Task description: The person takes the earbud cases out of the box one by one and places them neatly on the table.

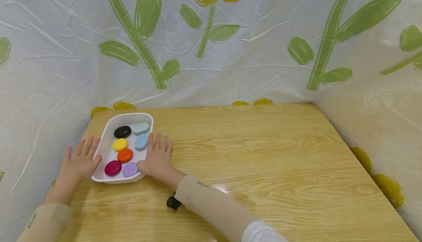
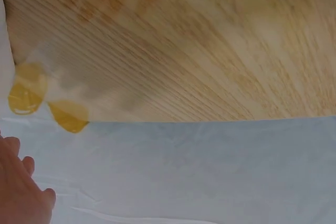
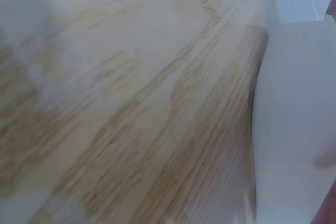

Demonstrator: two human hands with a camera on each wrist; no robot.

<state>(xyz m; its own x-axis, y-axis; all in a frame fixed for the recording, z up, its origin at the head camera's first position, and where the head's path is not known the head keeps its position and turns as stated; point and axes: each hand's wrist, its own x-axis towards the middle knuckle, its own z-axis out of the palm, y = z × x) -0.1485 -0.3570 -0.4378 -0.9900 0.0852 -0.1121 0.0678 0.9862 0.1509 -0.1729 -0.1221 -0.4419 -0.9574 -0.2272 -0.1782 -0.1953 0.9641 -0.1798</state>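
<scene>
A white tray (image 1: 107,180) with rounded corners sits on the left part of the table. In it lie several smooth, pebble-like pieces: black (image 1: 122,131), pale mint (image 1: 141,128), yellow (image 1: 120,145), light blue (image 1: 141,142), orange (image 1: 125,155), magenta (image 1: 113,168) and lilac (image 1: 131,170). My left hand (image 1: 78,164) is at the tray's left side, fingers spread, thumb close to the rim. On the opposite side my right hand (image 1: 157,159) has straight fingers against the rim, its thumb over the tray's edge. The right wrist view shows the tray wall (image 3: 294,119) close up.
The wood-grain table (image 1: 263,161) extends to the right of the tray. White sheeting with printed flowers (image 1: 257,62) encloses the back and both sides. Below my right forearm hangs a small black object (image 1: 173,202).
</scene>
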